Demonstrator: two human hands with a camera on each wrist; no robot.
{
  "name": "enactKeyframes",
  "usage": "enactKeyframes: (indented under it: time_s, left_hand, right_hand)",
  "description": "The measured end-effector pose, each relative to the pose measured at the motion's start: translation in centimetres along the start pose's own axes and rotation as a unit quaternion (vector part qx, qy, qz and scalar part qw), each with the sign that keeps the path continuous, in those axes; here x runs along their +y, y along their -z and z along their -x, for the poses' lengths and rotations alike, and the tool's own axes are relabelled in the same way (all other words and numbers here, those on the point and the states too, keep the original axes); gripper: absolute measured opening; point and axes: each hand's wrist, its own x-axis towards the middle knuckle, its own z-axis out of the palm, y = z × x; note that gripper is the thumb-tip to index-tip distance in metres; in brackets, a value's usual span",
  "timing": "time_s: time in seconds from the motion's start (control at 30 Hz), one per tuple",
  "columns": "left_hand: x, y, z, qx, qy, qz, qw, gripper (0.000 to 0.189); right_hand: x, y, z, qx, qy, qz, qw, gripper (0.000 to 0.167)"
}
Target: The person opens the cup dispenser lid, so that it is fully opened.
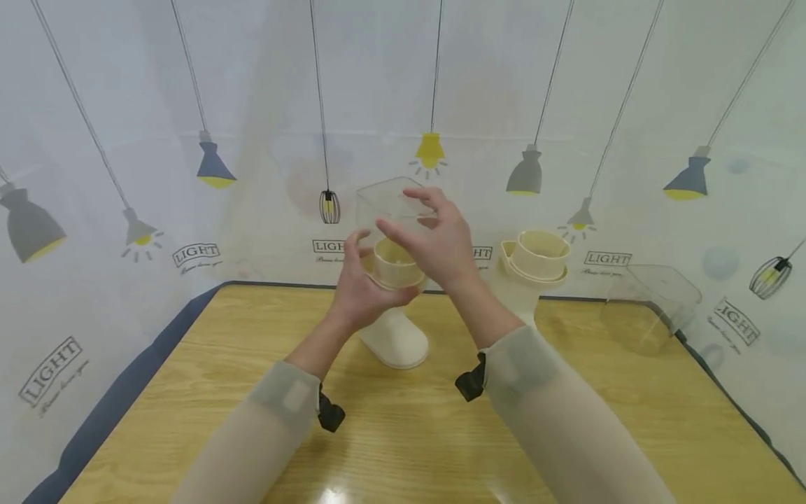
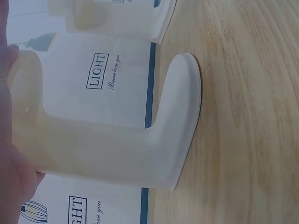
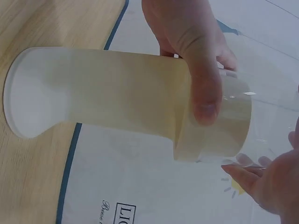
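Note:
A cream stand (image 1: 397,343) with a wide foot and a round collar (image 1: 397,264) on top stands upright on the table. My left hand (image 1: 365,294) grips the collar, its thumb across the near side, as the right wrist view also shows. Over the collar is a clear plastic container (image 1: 380,201), its outline faint against the backdrop. My right hand (image 1: 446,241) holds this container from the right, thumb and fingers spread around its wall. Through the clear plastic, several fingertips (image 3: 244,159) show in the right wrist view. The stand's column (image 2: 93,149) fills the left wrist view.
A second cream stand (image 1: 527,290) of the same form is to the right, near the table's back edge. Further right, another clear container (image 1: 655,308) rests on the wooden table (image 1: 390,448). A white backdrop printed with lamps (image 1: 264,154) hangs behind.

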Motion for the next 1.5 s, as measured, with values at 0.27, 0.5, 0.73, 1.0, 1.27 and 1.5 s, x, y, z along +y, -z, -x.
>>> enactKeyframes:
  time_s: [0.27, 0.5, 0.73, 1.0, 1.27, 1.5]
  left_hand:
    - [0.2, 0.2, 0.1, -0.007, 0.010, -0.003, 0.9999, 0.132]
    - [0.4, 0.3, -0.1, -0.005, 0.003, 0.000, 1.0000, 0.135]
    - [0.3, 0.3, -0.1, -0.010, 0.002, 0.001, 0.9999, 0.135]
    - [0.2, 0.3, 0.1, -0.018, 0.012, 0.002, 0.9998, 0.136]
    - [0.2, 0.4, 0.0, -0.013, -0.001, -0.005, 0.9999, 0.136]
    - [0.0, 0.4, 0.0, -0.016, 0.001, -0.009, 0.9998, 0.137]
  right_hand:
    - [-0.4, 0.3, -0.1, -0.019, -0.006, 0.008, 0.9998, 0.069]
    - [-0.6, 0.9, -0.4, -0.042, -0.029, 0.006, 0.9987, 0.076]
    - [-1.0, 1.9, -0.5, -0.072, 0.009, 0.102, 0.9921, 0.084]
    - [-1.0, 2.0, -0.1, -0.066, 0.012, 0.101, 0.9926, 0.080]
    - [-1.0, 2.2, -0.3, -0.061, 0.002, 0.091, 0.9940, 0.077]
    - [-0.8, 2.3, -0.4, -0.055, -0.010, 0.081, 0.9951, 0.076]
